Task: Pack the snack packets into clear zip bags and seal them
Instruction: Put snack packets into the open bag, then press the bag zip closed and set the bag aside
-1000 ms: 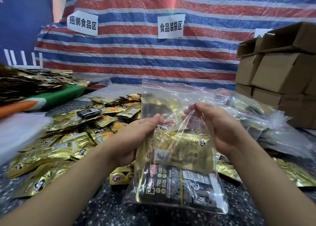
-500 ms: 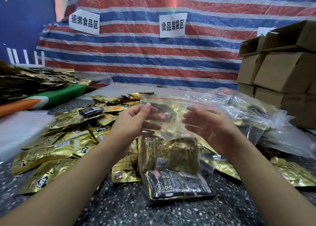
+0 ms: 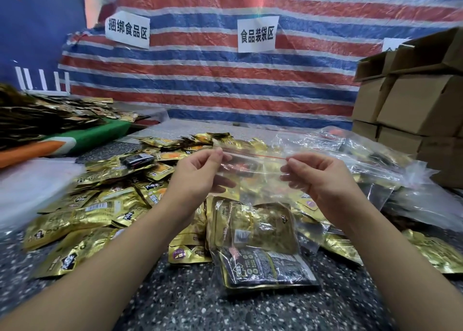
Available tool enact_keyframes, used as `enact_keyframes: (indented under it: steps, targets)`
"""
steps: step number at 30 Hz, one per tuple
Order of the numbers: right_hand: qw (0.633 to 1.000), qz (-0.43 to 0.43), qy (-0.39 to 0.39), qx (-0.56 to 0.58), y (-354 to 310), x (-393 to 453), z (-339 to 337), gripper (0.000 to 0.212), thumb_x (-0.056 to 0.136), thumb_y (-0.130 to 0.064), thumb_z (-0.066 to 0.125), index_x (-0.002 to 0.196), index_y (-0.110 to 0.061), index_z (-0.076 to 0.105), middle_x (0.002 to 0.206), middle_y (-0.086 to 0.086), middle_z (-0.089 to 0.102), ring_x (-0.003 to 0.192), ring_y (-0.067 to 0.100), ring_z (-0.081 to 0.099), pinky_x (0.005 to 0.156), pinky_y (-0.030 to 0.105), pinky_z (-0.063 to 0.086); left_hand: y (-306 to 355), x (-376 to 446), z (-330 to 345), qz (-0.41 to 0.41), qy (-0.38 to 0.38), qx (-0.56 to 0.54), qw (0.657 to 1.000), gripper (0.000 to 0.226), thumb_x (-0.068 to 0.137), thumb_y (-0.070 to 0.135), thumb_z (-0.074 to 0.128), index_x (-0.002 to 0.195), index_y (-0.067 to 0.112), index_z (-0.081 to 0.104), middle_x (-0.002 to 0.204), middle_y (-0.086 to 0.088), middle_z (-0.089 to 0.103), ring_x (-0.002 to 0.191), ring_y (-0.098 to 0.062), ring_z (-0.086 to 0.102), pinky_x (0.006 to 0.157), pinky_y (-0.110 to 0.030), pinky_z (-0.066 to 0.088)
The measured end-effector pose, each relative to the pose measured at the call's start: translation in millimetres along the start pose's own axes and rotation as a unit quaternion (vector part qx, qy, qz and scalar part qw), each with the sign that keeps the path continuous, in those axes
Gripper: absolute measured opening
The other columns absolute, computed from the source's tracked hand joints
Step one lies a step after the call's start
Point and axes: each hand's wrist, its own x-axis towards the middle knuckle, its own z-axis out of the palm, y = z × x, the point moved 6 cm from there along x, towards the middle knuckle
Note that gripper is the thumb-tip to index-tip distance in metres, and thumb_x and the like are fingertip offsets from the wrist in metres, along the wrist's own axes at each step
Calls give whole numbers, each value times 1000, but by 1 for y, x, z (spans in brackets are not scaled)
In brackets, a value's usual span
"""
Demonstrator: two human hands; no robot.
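I hold a clear zip bag (image 3: pixel 253 180) upright in front of me, its bottom resting on the speckled table (image 3: pixel 190 300). Gold and black snack packets (image 3: pixel 260 245) fill its lower half. My left hand (image 3: pixel 198 178) pinches the left end of the red zip strip between thumb and fingers. My right hand (image 3: pixel 318 178) pinches the right end of the strip. The strip runs taut between the two hands. A heap of loose gold snack packets (image 3: pixel 105 205) lies to the left and behind the bag.
Filled clear bags (image 3: pixel 370 160) are piled at the right, in front of stacked cardboard boxes (image 3: pixel 416 105). A green and orange tray (image 3: pixel 75 140) with more packets sits at the far left. A striped tarp (image 3: pixel 225 75) with paper signs forms the back wall.
The bag has sunk from a raised hold down onto the table. Both hands slid up from its middle to the top corners and now pinch the zip strip's ends.
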Motion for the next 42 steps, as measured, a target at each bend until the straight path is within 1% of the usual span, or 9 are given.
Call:
enact_keyframes:
  steps: [6,9,11,14,16,21,25,30,42]
  targets:
    - [987,-43,44,-151,-6,0,-2,16,86,-31,70,94,-17,72,85,2,76,82,15,73,73,24,54,-2,0,0,1,16,27,1000,28,103,25,46,90,13,69,76,0,73,63,-18,71,57,-26,54]
    - [918,-143,56,-365,-35,1,15,17,92,-37,65,104,-25,68,96,-15,69,90,-6,63,75,6,43,-2,-1,2,2,13,32,999,29,103,24,46,90,13,68,78,1,72,64,-19,71,60,-30,53]
    - [880,-179,-5,-440,-50,7,46,28,94,-37,63,116,-21,66,101,-15,65,92,-5,60,74,2,39,0,0,2,8,10,35,999,29,104,24,45,89,14,68,75,4,72,63,-18,70,59,-28,52]
    - [825,-152,-118,-532,-51,17,92,37,96,-40,59,125,-17,61,107,-10,61,100,9,59,83,20,48,1,0,1,13,9,34,999,30,104,24,44,87,14,67,72,5,71,60,-17,69,54,-23,51]
    - [802,-117,-158,-564,-47,22,107,28,97,-38,58,110,-14,67,100,-3,68,92,18,64,78,34,53,-1,0,1,11,16,31,999,29,104,24,45,87,13,67,73,2,71,59,-17,69,52,-22,50]
    - [824,-80,-187,-529,-33,31,110,14,96,-24,63,87,-14,69,72,-2,66,72,21,64,62,32,49,-6,2,-5,13,54,40,998,25,101,20,52,82,12,66,72,-3,68,57,-16,68,53,-27,52]
    - [829,-93,-183,-520,-26,38,115,16,95,-30,64,89,-17,71,74,-1,67,70,19,61,65,37,50,-8,6,-10,12,71,26,997,19,99,16,56,83,12,65,73,-5,68,58,-15,67,51,-23,51]
    - [833,-103,-184,-511,-23,39,119,18,95,-30,63,89,-17,72,70,-5,63,62,9,52,52,24,37,-9,6,-10,11,67,29,997,21,100,17,54,83,13,65,76,-5,69,57,-14,67,52,-26,51]
    - [836,-90,-178,-511,-21,36,123,13,96,-25,62,86,-18,67,78,-2,64,71,15,59,58,29,45,-10,8,-14,47,80,80,992,22,99,15,57,81,20,68,72,-2,70,59,-11,67,52,-22,50]
